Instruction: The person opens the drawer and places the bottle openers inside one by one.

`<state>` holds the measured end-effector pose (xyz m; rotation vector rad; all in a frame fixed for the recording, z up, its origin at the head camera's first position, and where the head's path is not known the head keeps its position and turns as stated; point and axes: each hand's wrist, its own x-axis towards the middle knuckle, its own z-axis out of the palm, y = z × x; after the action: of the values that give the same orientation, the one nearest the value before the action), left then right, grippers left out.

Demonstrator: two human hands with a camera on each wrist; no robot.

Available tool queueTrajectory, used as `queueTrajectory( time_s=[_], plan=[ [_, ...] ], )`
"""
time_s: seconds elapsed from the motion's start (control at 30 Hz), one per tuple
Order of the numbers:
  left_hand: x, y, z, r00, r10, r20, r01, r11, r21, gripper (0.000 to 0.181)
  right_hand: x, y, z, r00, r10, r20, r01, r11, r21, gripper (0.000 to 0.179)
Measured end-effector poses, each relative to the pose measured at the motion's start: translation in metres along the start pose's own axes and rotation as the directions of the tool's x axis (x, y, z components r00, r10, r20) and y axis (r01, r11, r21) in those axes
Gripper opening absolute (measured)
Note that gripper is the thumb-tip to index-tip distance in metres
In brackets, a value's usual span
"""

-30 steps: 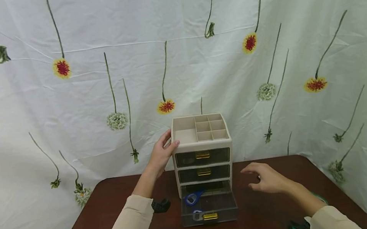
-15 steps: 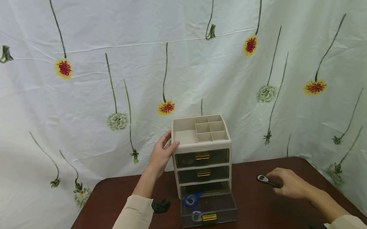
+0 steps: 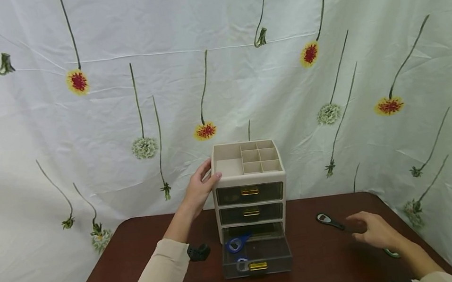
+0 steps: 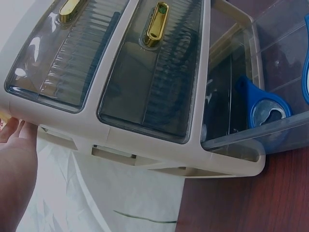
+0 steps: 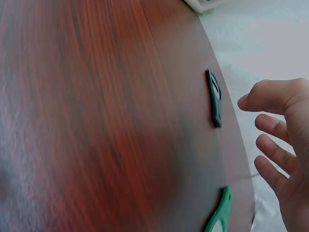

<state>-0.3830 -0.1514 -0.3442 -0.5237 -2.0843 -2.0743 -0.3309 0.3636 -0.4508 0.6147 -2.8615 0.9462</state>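
Note:
My left hand (image 3: pixel 199 188) grips the upper left edge of a beige drawer organizer (image 3: pixel 252 176), thumb over the front corner and fingers along the side. Its bottom drawer (image 3: pixel 276 265) is pulled out; inside lie a blue bottle opener (image 3: pixel 237 244) and a second blue-topped opener (image 3: pixel 242 263) near the front. On the table to the right lies a black bottle opener (image 3: pixel 329 221). My right hand (image 3: pixel 374 231) hovers just right of that opener's handle, fingers loosely bent, holding nothing. Below it, a green opener (image 5: pixel 221 212) shows in the right wrist view, partly out of frame.
The upper drawer (image 3: pixel 233 196) and middle drawer (image 3: pixel 231 216) are pushed in, with gold handles. Small compartments (image 3: pixel 259 155) top the organizer. The dark red wooden table (image 3: pixel 320 271) meets a white flowered cloth (image 3: pixel 244 86) hanging behind it.
My right hand has moved right, away from the organizer and past the black bottle opener, which now lies fully uncovered. My left hand and the drawers have stayed put.

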Motion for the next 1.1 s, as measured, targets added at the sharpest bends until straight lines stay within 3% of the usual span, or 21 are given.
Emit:
queueTrajectory(
  time_s=[0.37,0.6,0.77,0.9,1.1],
  plan=[
    [0.0,0.0,0.001,1.0,0.006,0.02,-0.006,1.0,-0.021,0.075,-0.022,0.034,-0.009,0.985,0.171,-0.007,-0.171,0.985,-0.011,0.053],
    [0.0,-0.001,0.0,1.0,-0.006,0.012,0.006,1.0,-0.015,0.074,-0.038,0.056,-0.014,0.957,0.289,0.004,-0.289,0.957,-0.024,0.066],
    [-0.001,-0.001,0.001,1.0,-0.006,0.006,0.006,1.0,-0.021,0.075,-0.047,0.063,-0.014,0.949,0.312,0.037,-0.309,0.949,-0.062,0.077],
    [-0.001,0.001,0.001,1.0,-0.012,0.001,0.012,1.0,-0.024,0.074,-0.05,0.062,-0.013,0.947,0.318,0.048,-0.314,0.947,-0.07,0.067],
    [0.0,0.0,0.002,1.0,-0.012,-0.002,0.012,1.0,-0.025,0.074,-0.045,0.063,-0.013,0.909,0.41,0.074,-0.413,0.91,0.038,0.058]
  ],
)
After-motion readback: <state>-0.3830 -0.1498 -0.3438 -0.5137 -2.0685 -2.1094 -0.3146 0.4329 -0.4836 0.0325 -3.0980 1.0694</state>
